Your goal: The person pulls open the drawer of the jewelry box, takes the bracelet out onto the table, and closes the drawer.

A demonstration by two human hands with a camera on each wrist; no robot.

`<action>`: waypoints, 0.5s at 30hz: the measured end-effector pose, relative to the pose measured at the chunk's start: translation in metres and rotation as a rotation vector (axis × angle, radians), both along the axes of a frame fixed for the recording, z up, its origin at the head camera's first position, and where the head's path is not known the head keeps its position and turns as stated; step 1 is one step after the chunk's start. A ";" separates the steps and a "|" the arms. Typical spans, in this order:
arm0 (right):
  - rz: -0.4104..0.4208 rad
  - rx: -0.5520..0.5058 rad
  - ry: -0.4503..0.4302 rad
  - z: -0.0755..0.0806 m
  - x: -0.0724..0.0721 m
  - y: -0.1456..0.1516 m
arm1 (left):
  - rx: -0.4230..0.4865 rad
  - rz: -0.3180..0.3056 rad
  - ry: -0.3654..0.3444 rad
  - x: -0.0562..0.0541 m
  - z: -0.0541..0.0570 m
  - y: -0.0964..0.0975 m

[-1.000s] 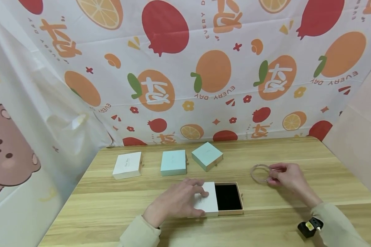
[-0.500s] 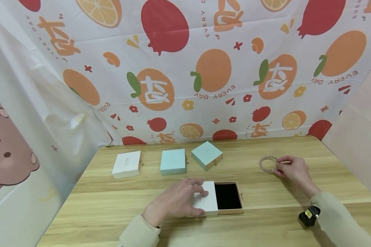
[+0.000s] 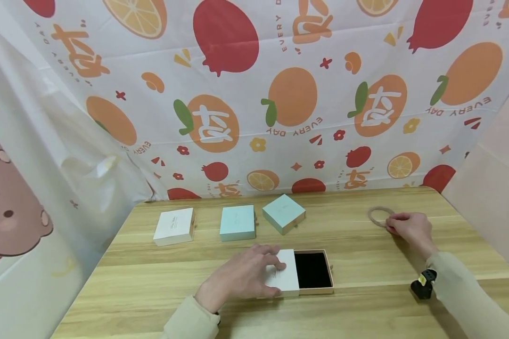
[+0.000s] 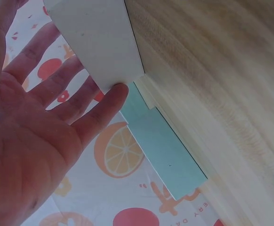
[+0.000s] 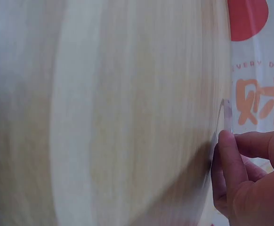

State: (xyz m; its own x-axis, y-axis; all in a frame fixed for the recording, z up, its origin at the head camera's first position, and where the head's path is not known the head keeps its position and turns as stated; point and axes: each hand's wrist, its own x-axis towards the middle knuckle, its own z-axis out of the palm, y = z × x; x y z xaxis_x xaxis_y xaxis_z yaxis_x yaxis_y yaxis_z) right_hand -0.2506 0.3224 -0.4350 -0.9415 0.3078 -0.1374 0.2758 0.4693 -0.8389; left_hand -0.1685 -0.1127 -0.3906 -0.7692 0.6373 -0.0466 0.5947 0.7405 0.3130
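Note:
A white sleeve box [image 3: 289, 273] sits on the table with its drawer [image 3: 328, 273] slid partly out to the right, showing a black lining. My left hand [image 3: 246, 273] holds the sleeve from the left, its thumb at the near edge and fingers across the top and far edge. In the left wrist view, a finger touches the corner of the white box [image 4: 97, 42]. Farther right, my right hand [image 3: 412, 230] pinches the near right side of a thin, pale, see-through bangle [image 3: 378, 209]. Fingertips [image 5: 225, 136] hide part of the bangle [image 5: 228, 115].
Behind the open box stand another white box [image 3: 175, 227] and two mint-green boxes, one straight [image 3: 237, 222] and one turned cornerwise [image 3: 284, 213]. A fruit-print cloth [image 3: 246, 108] hangs along the table's [image 3: 152, 282] back edge.
My right hand has moved away and to the right, carrying the bangle towards the back right of the table. The left hand and the white box have stayed in place.

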 end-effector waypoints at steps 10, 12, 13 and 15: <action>-0.068 -0.020 -0.024 -0.006 -0.002 0.015 | 0.008 0.007 -0.010 0.001 0.001 0.001; -0.068 -0.004 -0.015 -0.006 -0.003 0.015 | 0.012 0.006 -0.009 0.001 0.001 0.000; -0.064 0.004 -0.010 -0.006 -0.003 0.014 | 0.014 0.006 -0.008 0.002 0.001 0.000; -0.058 0.020 -0.004 -0.006 -0.003 0.014 | 0.017 0.005 -0.009 0.002 0.001 0.000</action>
State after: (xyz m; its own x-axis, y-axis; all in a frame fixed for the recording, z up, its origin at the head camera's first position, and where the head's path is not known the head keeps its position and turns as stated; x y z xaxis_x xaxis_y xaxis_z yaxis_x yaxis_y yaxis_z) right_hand -0.2535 0.3366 -0.4407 -0.9216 0.3642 -0.1341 0.3059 0.4689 -0.8286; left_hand -0.1669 -0.1125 -0.3900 -0.7720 0.6341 -0.0430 0.5878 0.7381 0.3311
